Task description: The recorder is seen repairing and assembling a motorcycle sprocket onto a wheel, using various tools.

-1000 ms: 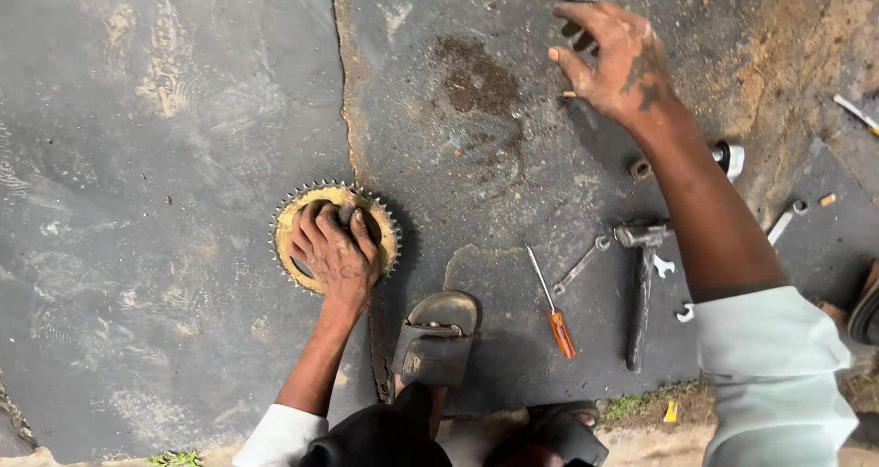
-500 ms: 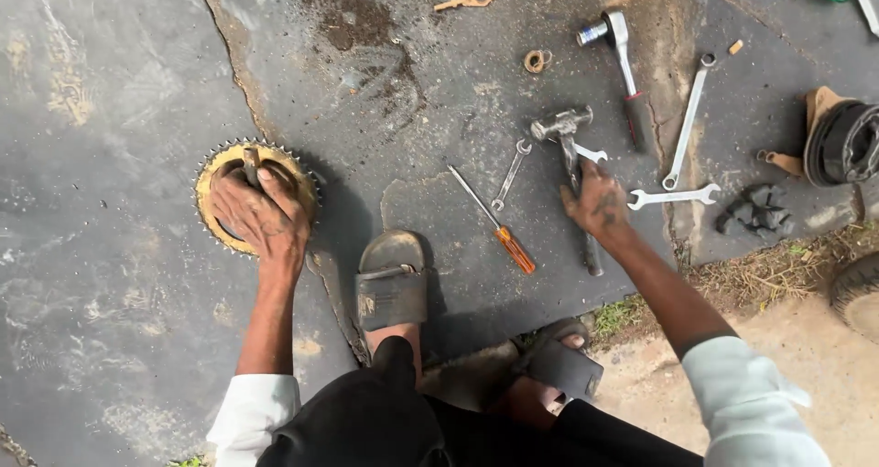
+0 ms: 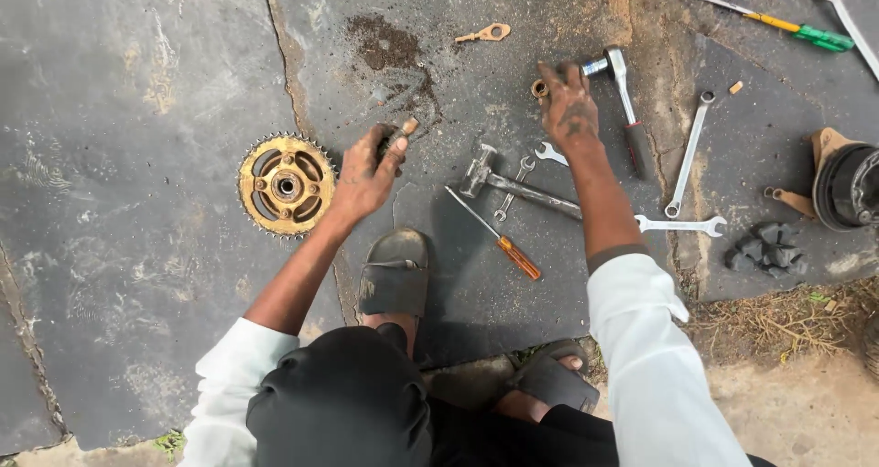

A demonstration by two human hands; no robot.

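A gold-coloured toothed sprocket (image 3: 286,185) lies flat on the dark ground at the left. Just right of it, my left hand (image 3: 368,172) is closed round a small dark cylindrical part with a tan end (image 3: 401,134). My right hand (image 3: 569,103) reaches forward with its fingers spread over a small brass ring (image 3: 539,88), beside the head of a ratchet wrench (image 3: 624,101). Below that forearm lie a hammer (image 3: 513,186), a small spanner (image 3: 511,189) and an orange-handled screwdriver (image 3: 499,235).
Two long spanners (image 3: 689,153) (image 3: 681,223) lie to the right, beside a black rubber block piece (image 3: 767,245) and a dark drum-like part (image 3: 847,185). A green-handled screwdriver (image 3: 778,24) lies top right, a tan flat piece (image 3: 484,34) at top. My sandalled feet (image 3: 396,273) are below.
My left hand has come off the sprocket and now grips a small part to its right. My right hand has moved from the hammer forward to the brass ring.
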